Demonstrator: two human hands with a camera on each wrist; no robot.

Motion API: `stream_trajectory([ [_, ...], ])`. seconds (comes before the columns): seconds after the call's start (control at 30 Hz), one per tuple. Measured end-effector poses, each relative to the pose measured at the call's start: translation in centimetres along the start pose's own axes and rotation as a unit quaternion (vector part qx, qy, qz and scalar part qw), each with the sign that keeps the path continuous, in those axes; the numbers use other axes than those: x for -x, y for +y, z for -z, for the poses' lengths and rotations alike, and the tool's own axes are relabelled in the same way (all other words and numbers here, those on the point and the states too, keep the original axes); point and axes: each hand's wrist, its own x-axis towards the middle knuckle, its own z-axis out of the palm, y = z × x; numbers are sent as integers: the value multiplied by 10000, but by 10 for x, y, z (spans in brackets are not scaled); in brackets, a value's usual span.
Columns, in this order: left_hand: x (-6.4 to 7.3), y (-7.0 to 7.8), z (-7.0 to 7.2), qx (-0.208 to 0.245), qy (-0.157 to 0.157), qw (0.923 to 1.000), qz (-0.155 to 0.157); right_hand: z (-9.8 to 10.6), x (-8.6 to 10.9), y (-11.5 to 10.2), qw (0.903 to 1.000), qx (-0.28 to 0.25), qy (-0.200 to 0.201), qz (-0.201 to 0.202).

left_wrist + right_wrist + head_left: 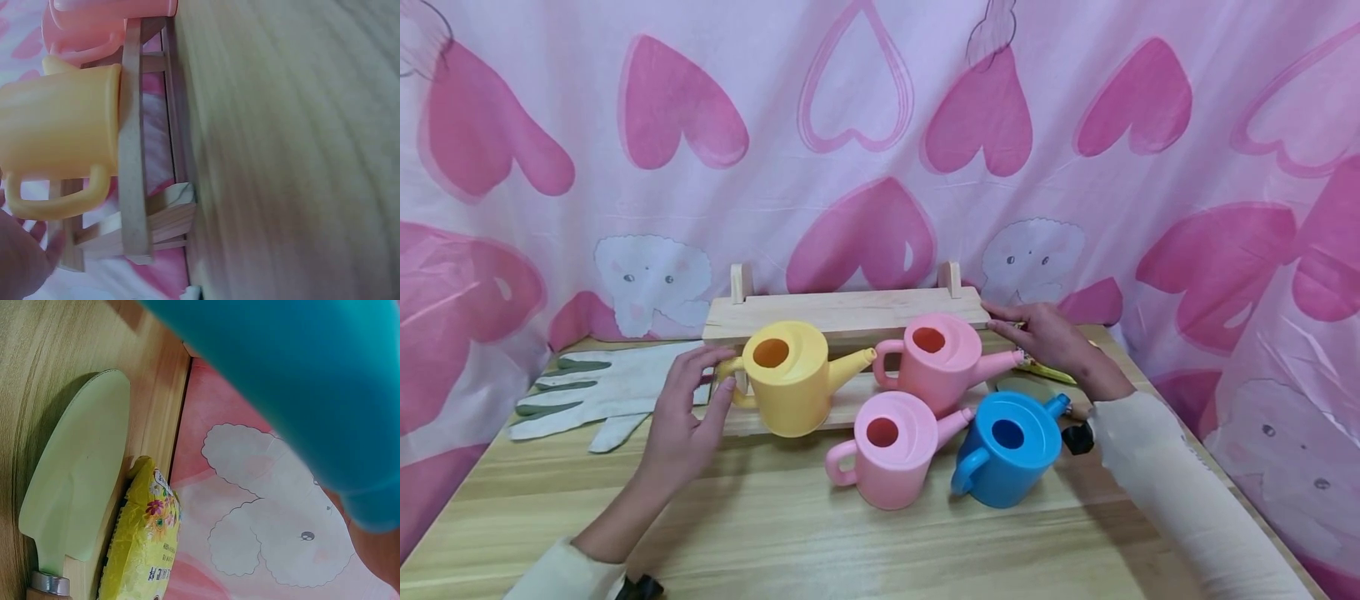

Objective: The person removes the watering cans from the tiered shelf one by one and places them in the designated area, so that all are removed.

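A yellow watering can [790,392] stands on the lower tier of a wooden two-tier rack [842,312]. My left hand [688,408] is at its handle, fingertips and thumb close about it; in the left wrist view the hand [25,256] lies just beside the handle, not wrapped round it. Extended fingers of my right hand [1045,337] touch the right end of the upper shelf. A pink watering can [936,367] also stands on the lower tier, right of the yellow one. In front, on the table, are another pink watering can [891,467] and a blue watering can [1007,467].
White gloves with green fingertips [617,383] lie left of the rack. To the right, a pale green trowel [81,462] and a yellow printed packet [147,537] lie on the wooden table [790,542]. A pink heart-patterned curtain [775,217] hangs behind.
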Motion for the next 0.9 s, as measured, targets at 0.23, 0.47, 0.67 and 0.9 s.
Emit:
stream_trajectory([
  [0.23,4,-5,0,105,-433,9947,926,-1,0,-1,10000,-23,57,25],
  [0.47,2,-6,2,306,-660,9894,1256,-1,0,-1,9999,-69,65,52],
  [0.67,1,-4,3,280,-690,9877,1373,-2,0,0,9999,-83,83,47],
  [0.9,1,-3,5,331,-591,9881,1378,-1,0,0,9999,-59,63,90],
])
